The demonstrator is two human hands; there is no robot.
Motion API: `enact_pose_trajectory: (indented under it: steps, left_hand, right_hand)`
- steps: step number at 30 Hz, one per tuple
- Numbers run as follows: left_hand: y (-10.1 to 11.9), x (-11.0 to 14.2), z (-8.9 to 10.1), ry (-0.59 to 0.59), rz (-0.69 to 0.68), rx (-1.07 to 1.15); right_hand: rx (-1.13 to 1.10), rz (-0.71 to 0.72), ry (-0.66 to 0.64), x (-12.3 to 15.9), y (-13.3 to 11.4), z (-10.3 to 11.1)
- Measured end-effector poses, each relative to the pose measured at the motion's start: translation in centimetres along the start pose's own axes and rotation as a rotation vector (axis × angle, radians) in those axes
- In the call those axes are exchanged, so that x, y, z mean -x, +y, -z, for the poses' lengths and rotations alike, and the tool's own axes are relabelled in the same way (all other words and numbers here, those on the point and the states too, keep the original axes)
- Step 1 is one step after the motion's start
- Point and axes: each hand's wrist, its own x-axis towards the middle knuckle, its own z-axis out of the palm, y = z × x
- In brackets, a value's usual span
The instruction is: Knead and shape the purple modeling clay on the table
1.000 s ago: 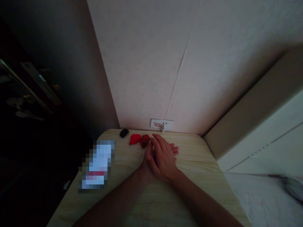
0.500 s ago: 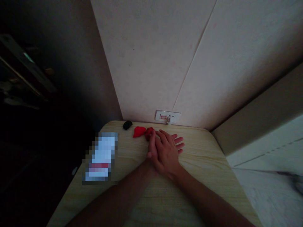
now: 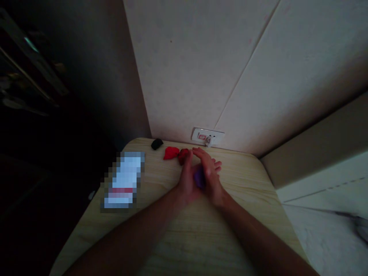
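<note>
Plainly, one purple lump (image 3: 199, 178) lies between the left grip (image 3: 187, 183), spread palm-up beneath, and the right grip (image 3: 211, 177), outstretched over it; beyond, one dark-red lump (image 3: 183, 156), one bright-red lump (image 3: 171, 153) and one black lump (image 3: 156, 144) lie on one bench (image 3: 244, 172)

The left hand (image 3: 187, 184) lies palm up, thumb (image 3: 188, 161) raised, its fingertips (image 3: 219, 164) showing beyond the right hand (image 3: 212, 178), which is cupped, tilted, over that palm; the bare left forearm (image 3: 138, 222) and right forearm (image 3: 255, 226) angle inward toward the hands
</note>
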Motion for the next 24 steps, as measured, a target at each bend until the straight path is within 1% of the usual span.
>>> enact_pose_trajectory:
  steps: [2,4,5,6,7,9,11,12,14,16,17,18,19,21,24]
  left_hand:
    - [0.8,0.1,-0.3,0.046,0.078,0.095]
    - [1.3,0.1,-0.4,0.084,0.093,0.176]
    - [1.5,0.1,-0.5,0.1,0.099,0.21]
    - [1.6,0.2,-0.5,0.115,0.107,0.243]
    - [1.7,0.2,-0.5,0.128,0.12,0.275]
    - [1.9,0.4,-0.6,0.138,0.148,0.324]
    - [2.1,0.7,-0.9,0.126,0.164,0.347]
    - [2.2,0.7,-1.0,0.123,0.166,0.35]
    - [2.1,0.8,-1.2,0.124,0.158,0.33]
    - [1.6,0.6,-1.2,0.133,0.12,0.242]
    - [1.1,0.5,-1.1,0.138,0.086,0.166]
    - [0.6,0.3,-1.0,0.143,0.04,0.072]
    - [0.1,0.1,-0.8,0.148,-0.015,-0.029]
    - [-0.8,-0.1,-0.5,0.157,-0.128,-0.217]
    - [-1.2,-0.1,-0.3,0.176,-0.236,-0.425]
  right_hand:
    - [-0.225,-0.08,0.063,-0.6,0.5,0.8]
    - [-0.3,-0.14,0.113,-1.3,0.8,1.9]
    - [-0.251,-0.154,0.131,-1.7,0.8,2.6]
    - [-0.165,-0.14,0.102,-2.0,0.8,3.2]
    - [-0.07,-0.095,0.059,-2.2,0.7,3.9]
    - [0.119,0.005,-0.08,-2.2,0.4,4.9]
    - [0.222,0.044,-0.175,-1.6,0.0,5.5]
    - [0.225,0.028,-0.174,-1.2,-0.1,5.7]
    - [0.12,-0.091,-0.138,-0.2,-0.2,5.8]
    - [0.022,-0.232,0.015,0.7,0.2,5.9]
    - [-0.028,-0.287,0.117,1.0,0.5,5.9]
    - [-0.097,-0.343,0.191,1.2,0.9,5.9]
    - [-0.17,-0.389,0.231,1.4,1.2,5.9]
    - [-0.277,-0.435,0.283,1.6,1.8,5.9]
    - [-0.316,-0.459,0.262,1.8,2.3,5.8]
